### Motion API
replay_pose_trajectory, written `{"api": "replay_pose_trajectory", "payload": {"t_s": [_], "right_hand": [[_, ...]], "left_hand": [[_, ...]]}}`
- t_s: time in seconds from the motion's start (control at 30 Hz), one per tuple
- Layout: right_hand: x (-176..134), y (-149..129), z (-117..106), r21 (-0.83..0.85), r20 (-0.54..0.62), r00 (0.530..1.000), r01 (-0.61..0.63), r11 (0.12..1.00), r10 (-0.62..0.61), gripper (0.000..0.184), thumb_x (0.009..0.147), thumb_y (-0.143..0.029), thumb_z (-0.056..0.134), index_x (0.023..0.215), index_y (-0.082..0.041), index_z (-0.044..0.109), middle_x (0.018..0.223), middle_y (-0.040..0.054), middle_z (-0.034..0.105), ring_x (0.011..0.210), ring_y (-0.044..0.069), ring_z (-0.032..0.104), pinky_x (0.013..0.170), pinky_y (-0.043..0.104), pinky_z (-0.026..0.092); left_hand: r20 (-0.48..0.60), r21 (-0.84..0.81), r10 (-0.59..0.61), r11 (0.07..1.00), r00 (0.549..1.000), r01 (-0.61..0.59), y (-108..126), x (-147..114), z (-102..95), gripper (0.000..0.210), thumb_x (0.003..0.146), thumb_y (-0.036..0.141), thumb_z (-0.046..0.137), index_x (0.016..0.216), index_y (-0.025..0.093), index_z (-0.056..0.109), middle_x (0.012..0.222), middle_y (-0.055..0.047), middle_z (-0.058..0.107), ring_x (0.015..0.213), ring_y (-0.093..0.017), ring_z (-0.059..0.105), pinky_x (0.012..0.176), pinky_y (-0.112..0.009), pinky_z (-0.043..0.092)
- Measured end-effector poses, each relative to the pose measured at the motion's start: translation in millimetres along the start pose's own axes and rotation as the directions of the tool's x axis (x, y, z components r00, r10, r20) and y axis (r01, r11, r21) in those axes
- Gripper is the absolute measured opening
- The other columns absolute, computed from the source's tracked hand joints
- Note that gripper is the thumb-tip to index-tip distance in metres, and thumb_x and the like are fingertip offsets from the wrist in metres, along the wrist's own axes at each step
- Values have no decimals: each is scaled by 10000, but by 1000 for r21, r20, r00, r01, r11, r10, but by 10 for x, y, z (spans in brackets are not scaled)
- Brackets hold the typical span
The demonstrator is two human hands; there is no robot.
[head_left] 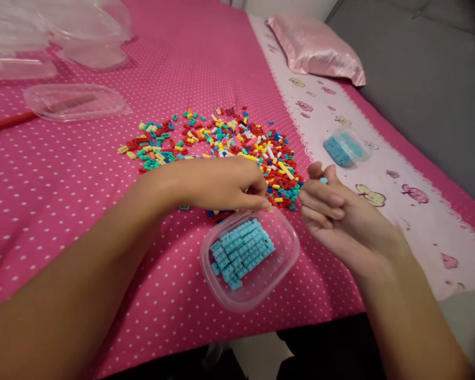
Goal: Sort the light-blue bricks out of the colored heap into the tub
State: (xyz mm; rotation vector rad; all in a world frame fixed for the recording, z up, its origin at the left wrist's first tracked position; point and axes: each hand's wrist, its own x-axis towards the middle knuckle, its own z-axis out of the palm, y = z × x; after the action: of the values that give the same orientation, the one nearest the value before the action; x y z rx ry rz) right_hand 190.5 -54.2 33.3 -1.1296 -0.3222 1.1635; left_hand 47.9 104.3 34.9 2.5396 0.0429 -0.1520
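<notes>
My left hand (237, 182) is curled at the far rim of a clear plastic container (257, 303), its thumb tip near that rim. What its fingers hold, if anything, is hidden. Inside the container lie joined rows of light blue toy bricks (241, 250). To the right, my right hand (332, 216) is closed with the palm side up, and a small light blue brick (323, 180) shows between thumb and fingers. Beyond both hands spreads a loose pile of mixed-colour toy bricks (237, 140), partly covered by my left hand.
A second clear container (346, 149) with light blue bricks stands at the right. Clear plastic containers (91, 26) and a lid (79, 103) over a red-handled object (8, 122) lie at the left. A pink pillow (316, 47) rests at the back of the pink dotted bedcover (174, 301).
</notes>
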Motion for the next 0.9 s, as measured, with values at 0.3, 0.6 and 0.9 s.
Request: {"api": "replay_pose_trajectory", "payload": {"t_s": [0.3, 0.6, 0.9], "right_hand": [[-25, 72, -44, -537, 114, 981, 194, 821, -157, 147, 939, -250, 608, 1055, -186, 670, 768, -19, 579, 558, 64, 368, 502, 206, 281], [-37, 199, -6, -650, 320, 922, 382, 657, -220, 87, 1015, -296, 496, 999, -238, 432, 696, -55, 573, 647, 114, 491, 620, 272, 339], [-126, 134, 90, -917, 365, 858, 398, 18, -362, 69, 938, -204, 529, 922, -246, 476, 753, 7, 597, 615, 159, 515, 576, 307, 315]], "left_hand": [[-368, 46, 45, 998, 929, -31, 57, -51, -76, 278, 921, 421, 561, 970, 172, 675, 913, -9, 675, 843, -126, 600, 745, -234, 373], [-319, 20, 46, 999, 947, -42, 145, -14, -61, 245, 907, 368, 559, 906, 185, 722, 869, -14, 722, 824, -125, 620, 752, -226, 381], [-280, 51, 23, 999, 960, -9, 145, -13, -64, 250, 880, 377, 588, 895, 190, 754, 775, 0, 709, 728, -103, 591, 704, -221, 352]]}}
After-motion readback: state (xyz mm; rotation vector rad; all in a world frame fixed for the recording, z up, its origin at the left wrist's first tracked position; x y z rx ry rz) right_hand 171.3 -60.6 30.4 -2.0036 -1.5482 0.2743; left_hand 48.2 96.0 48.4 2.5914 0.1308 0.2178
